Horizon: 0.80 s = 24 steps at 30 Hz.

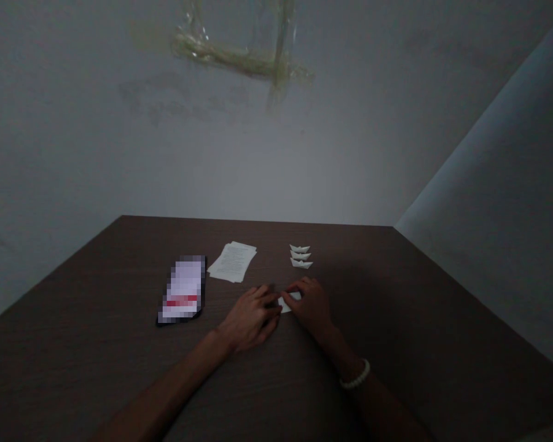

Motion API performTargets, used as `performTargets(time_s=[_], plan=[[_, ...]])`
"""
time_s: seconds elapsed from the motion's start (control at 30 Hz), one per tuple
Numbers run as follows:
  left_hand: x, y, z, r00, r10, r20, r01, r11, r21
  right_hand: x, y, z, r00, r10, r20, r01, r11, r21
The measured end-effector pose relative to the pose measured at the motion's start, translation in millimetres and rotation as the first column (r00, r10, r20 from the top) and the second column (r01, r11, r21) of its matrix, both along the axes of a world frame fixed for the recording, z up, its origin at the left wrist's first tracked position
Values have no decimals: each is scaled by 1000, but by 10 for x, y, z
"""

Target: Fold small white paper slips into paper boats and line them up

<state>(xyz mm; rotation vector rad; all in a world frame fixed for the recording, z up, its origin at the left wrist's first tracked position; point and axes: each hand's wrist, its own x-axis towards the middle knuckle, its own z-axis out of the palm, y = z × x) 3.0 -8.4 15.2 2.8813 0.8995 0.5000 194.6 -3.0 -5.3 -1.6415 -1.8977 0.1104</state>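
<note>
A small white piece of paper [286, 305] lies on the dark table in front of me, partly covered by my fingers. My left hand [252, 317] rests at its left edge, fingers bent and closed against the paper. From the right, my right hand [309, 304] grips the paper's upper part, thumb and fingers together. Just beyond my right hand sit three small folded paper boats [301, 255], lined up one behind another. A stack of printed paper sheets [233, 262] lies farther off, beyond my left hand.
To the left a phone [182, 290] lies face up, its screen blurred out. The brown wooden table [96, 344] reaches to a grey wall [239, 166] with yellowed tape [235, 59] on it. Another wall slants along the right side.
</note>
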Motion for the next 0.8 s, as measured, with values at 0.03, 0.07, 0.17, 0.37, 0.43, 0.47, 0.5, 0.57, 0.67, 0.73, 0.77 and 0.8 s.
performTargets(time_s=[0.03, 0.07, 0.17, 0.37, 0.43, 0.47, 0.5, 0.57, 0.67, 0.73, 0.77, 0.8], plan=[[0, -1, 2, 1000, -2, -2, 2, 1000, 3, -9, -3, 6, 1000, -12, 3, 12, 1000, -1], [0, -3, 5, 1000, -3, -1, 3, 1000, 5, -17, -7, 13, 1000, -25, 4, 25, 1000, -5], [-1, -5, 10, 1000, -2, 3, 2, 1000, 10, -27, -21, 28, 998, -58, -7, 58, 998, -18], [-1, -1, -6, 1000, -5, 27, 5, 1000, 0, 15, -27, 19, 998, -51, -36, 50, 998, -35], [-1, 2, -14, 999, -1, 37, 2, 1000, -4, 38, -29, 13, 998, -45, -45, 43, 999, -33], [-1, 4, -18, 999, -2, 42, 2, 1000, -7, 51, -30, 12, 998, -47, -50, 45, 998, -31], [-1, 6, -21, 999, -4, 48, 4, 1000, -9, 65, -31, 11, 997, -52, -55, 50, 998, -31], [0, 8, -23, 998, -9, 59, 9, 1000, -10, 96, -33, 15, 996, -64, -62, 62, 997, -34], [3, 5, -15, 997, -5, 73, 6, 1000, -13, 144, -34, 23, 995, -69, -66, 67, 997, -32], [6, 1, -5, 998, -2, 63, 3, 1000, -17, 173, -33, 20, 996, -69, -61, 67, 997, -33], [7, -1, -1, 998, -2, 56, 3, 1000, -18, 187, -31, 15, 996, -69, -58, 67, 997, -36], [8, -3, 3, 999, -3, 49, 4, 1000, -18, 199, -28, 9, 996, -71, -55, 68, 997, -41]])
